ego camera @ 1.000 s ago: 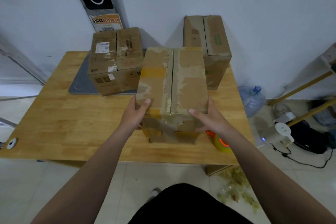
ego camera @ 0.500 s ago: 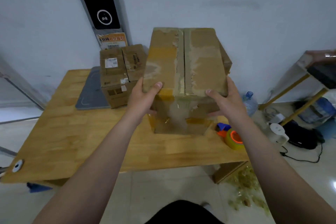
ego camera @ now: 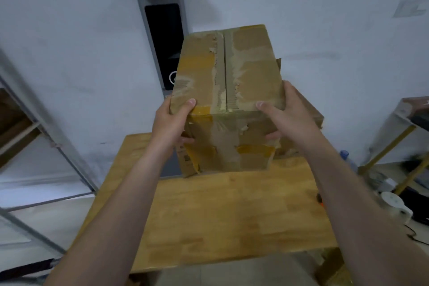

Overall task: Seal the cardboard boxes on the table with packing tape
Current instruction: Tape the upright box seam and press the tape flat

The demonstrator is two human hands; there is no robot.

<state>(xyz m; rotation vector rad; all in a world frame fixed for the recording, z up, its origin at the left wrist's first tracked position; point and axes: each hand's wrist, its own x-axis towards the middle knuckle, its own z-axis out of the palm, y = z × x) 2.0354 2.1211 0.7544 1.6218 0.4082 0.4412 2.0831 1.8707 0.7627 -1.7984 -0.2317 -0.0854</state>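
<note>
A worn brown cardboard box [ego camera: 232,72] with torn old tape along its top seam is held up in the air above the wooden table [ego camera: 232,216]. My left hand [ego camera: 170,123] grips its near left corner, thumb on the top flap. My right hand [ego camera: 286,111] grips the near right corner the same way. Behind the raised box, part of another cardboard box [ego camera: 308,111] shows at the right. The tape roll is hidden behind my right forearm; only a sliver of orange [ego camera: 321,202] shows.
A grey wall panel with a black screen [ego camera: 162,37] rises behind the table. A metal frame [ego camera: 46,137] stands at the left. To the right are a yellow-legged stand [ego camera: 394,144], a water bottle [ego camera: 346,155] and white devices [ego camera: 394,204] on the floor.
Both hands have lifted the box higher off the table and away from me. The view has tilted up, so the other boxes are now mostly hidden behind the raised one.
</note>
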